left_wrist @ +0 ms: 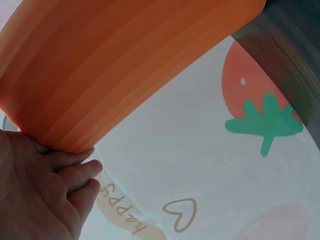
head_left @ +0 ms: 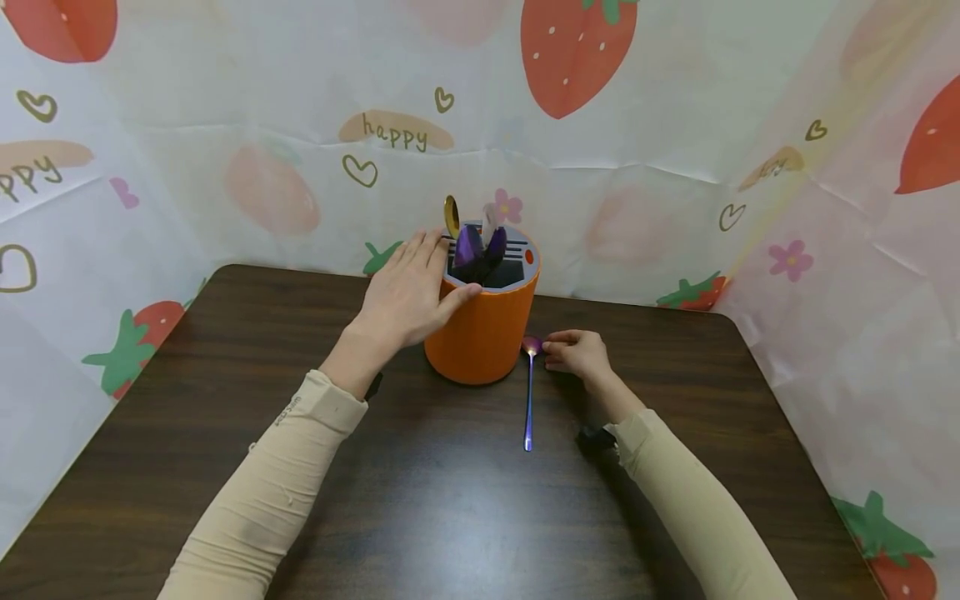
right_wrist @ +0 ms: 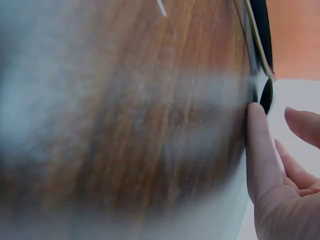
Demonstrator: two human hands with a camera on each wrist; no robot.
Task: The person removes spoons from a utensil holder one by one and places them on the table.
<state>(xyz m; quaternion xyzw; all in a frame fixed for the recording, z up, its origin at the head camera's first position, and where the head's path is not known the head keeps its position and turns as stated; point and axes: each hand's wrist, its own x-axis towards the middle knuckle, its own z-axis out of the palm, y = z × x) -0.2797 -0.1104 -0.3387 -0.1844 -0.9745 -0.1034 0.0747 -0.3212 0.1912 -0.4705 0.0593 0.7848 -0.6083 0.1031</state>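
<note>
An orange utensil holder (head_left: pixel 480 337) stands upright on the table, with a grey slotted top. Purple-headed utensils (head_left: pixel 480 246), a gold one (head_left: pixel 452 217) and a pale one (head_left: pixel 490 221) stick up from it. My left hand (head_left: pixel 405 292) rests against the holder's left upper side, fingers extended toward the back and thumb along the front rim. Right of the holder a purple spoon (head_left: pixel 529 400) lies flat, its bowl farthest from me. My right hand (head_left: pixel 577 354) is beside that bowl. In the right wrist view a fingertip reaches the spoon's bowl (right_wrist: pixel 267 96), while the thumb stays apart.
The dark wooden table (head_left: pixel 435 500) has rounded back corners. Directly behind it hangs a white cloth (head_left: pixel 645 108) printed with strawberries, hearts and lettering, which also runs along both sides. The holder stands near the table's back edge.
</note>
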